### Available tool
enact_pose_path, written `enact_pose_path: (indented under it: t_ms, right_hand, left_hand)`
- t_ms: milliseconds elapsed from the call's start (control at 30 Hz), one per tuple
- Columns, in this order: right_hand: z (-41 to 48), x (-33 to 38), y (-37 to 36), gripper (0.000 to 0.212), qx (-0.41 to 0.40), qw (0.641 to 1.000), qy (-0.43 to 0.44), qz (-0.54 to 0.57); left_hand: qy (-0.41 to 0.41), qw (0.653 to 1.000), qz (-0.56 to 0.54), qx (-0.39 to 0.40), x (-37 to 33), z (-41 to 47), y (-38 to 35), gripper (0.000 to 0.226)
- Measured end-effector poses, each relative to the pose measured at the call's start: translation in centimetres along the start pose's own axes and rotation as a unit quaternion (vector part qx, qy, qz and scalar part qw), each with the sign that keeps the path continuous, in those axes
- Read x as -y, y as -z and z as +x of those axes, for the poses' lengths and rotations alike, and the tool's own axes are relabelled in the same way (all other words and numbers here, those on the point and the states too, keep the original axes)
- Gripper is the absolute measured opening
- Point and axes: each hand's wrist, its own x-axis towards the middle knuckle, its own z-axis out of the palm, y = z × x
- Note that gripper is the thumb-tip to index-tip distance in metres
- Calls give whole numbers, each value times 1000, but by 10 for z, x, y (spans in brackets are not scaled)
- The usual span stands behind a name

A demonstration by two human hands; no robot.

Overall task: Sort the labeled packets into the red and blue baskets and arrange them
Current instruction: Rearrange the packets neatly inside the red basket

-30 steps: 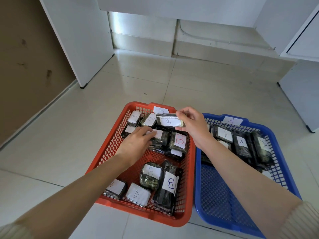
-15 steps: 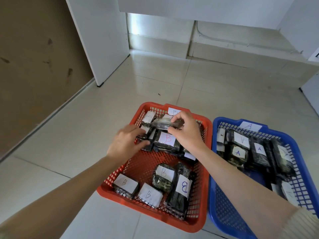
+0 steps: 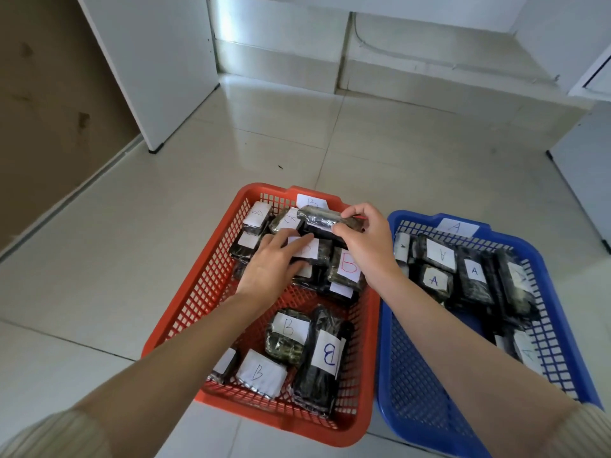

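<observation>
Packet [image 3: 325,220] now edge-on over B-filled red basket [image 3: 211,292]

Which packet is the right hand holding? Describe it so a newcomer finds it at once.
Find the red basket, left of the blue basket. At its far end the right hand pinches a dark packet above the stack. Unlike those flat, B-labelled neighbours, it is raised, turned edge-on and shows no readable letter.

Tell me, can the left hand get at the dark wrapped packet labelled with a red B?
Probably yes. The left hand rests open on a neighbouring white-labelled packet, and the dark red-B packet lies uncovered close beside it; only the right hand, gripping another packet, crowds its edge.
</observation>
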Motion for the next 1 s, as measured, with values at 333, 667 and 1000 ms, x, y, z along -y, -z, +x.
enact_pose_path:
  t_ms: [333,667,1000]
  right_hand:
    - [-1,1,-1,21,-11,1000,12,-27]
    - [1,3,-2,20,-18,1000,13,-11]
    - [-4,2,1,23,-7,1000,14,-11]
  left_hand:
    - [-32,999,8,26,6,-7,6,59]
    - [-83,992,56,74,18,4,14,62]
    - [-110,986,88,90,18,5,17,64]
